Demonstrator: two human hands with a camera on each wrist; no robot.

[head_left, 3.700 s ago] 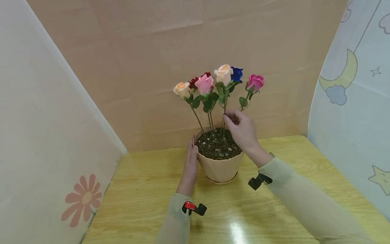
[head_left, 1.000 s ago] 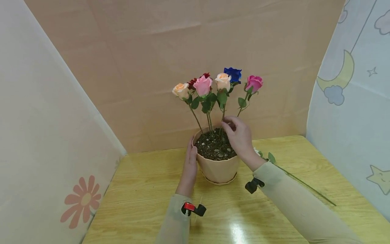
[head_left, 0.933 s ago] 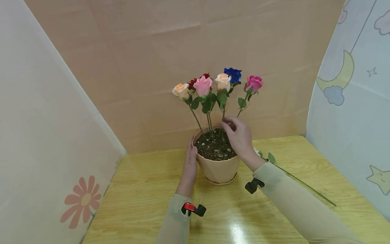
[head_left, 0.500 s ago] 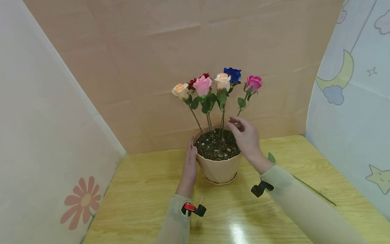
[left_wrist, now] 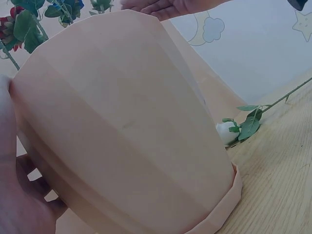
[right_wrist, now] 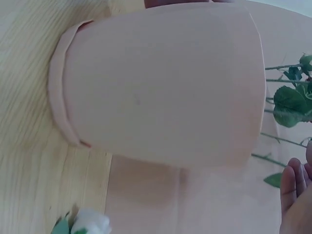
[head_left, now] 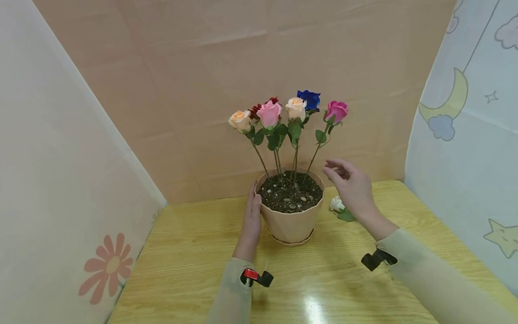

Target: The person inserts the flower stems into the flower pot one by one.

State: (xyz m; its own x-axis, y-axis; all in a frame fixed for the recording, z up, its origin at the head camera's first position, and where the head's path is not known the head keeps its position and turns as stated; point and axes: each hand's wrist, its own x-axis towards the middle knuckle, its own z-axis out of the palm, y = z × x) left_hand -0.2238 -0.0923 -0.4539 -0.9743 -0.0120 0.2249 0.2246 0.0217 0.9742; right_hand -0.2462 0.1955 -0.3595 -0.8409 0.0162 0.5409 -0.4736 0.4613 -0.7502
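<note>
A beige flowerpot [head_left: 289, 225] filled with dark soil and pebbles stands on a matching saucer [head_left: 290, 243]. My left hand [head_left: 252, 220] rests against its left wall, fingers extended along the side. Upright in the soil are several artificial roses: two peach, a light pink rose [head_left: 269, 114], a magenta rose [head_left: 336, 111] and a blue rose [head_left: 309, 100], with a dark red flower [head_left: 255, 110] behind. Right of the pot, my right hand [head_left: 356, 189] hovers with loosely bent fingers and holds nothing. Below it a white rose [head_left: 337, 204] lies on the table, its stem partly hidden by the right arm.
The wooden table [head_left: 194, 261] carries the pot near its back edge. A beige backdrop [head_left: 194, 112] rises close behind the flowers. Printed white sheets flank both sides, the right sheet [head_left: 465, 171] showing a moon and star.
My right hand has let go of the peach rose's stem and moved right, away from the pot. The white rose's head has come into sight. My left hand stays at the pot.
</note>
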